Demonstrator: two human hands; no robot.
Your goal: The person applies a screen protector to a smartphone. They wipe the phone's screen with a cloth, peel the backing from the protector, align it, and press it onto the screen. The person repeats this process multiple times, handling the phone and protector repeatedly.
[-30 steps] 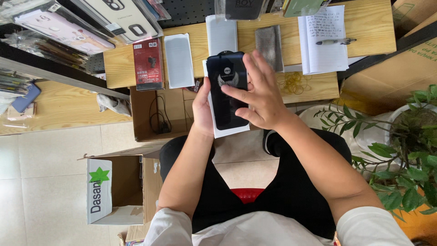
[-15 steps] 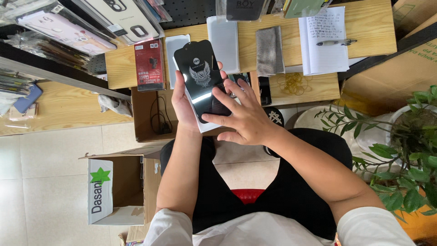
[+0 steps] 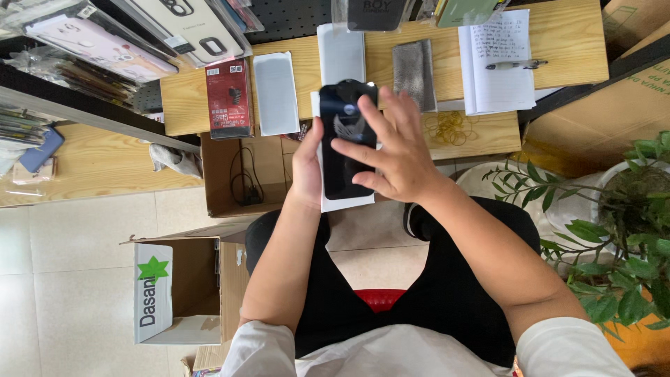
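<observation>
Phone (image 3: 343,150): black, held upright over the lap, in front of the desk (image 3: 558,42) edge. One phone, with one white card (image 3: 347,202) behind it, showing below its lower edge.

Left hand (image 3: 307,164): wrapped round the phone's left edge, thumb on the face, card clasped along with it. Right hand (image 3: 394,150): laid flat over the right half of the phone, fingers spread and pressing on the glass; nothing is pinched by it.

Risks, as judged:
- The phone is carried by one hand only, above tile floor (image 3: 63,279). If the left grasp is loosened while the right hand presses, a slip and a drop could follow.
- The card is only sandwiched; it could slide out downward if pressure is eased.
- Prints or dust could be left on the glass by the spread fingers.
- The open cardboard box (image 3: 188,293) and the plant (image 3: 628,230) are close by the knees and elbow; either could be knocked by a wide arm swing.

Count on the desk:
- red packet (image 3: 229,98): one
- white sleeves (image 3: 276,92): two, side by side
- grey cloth (image 3: 414,73): one
- notebook (image 3: 499,63): one, open, with one pen (image 3: 515,65) laid across it
- rubber bands (image 3: 450,128): a loose heap, number not countable.
</observation>
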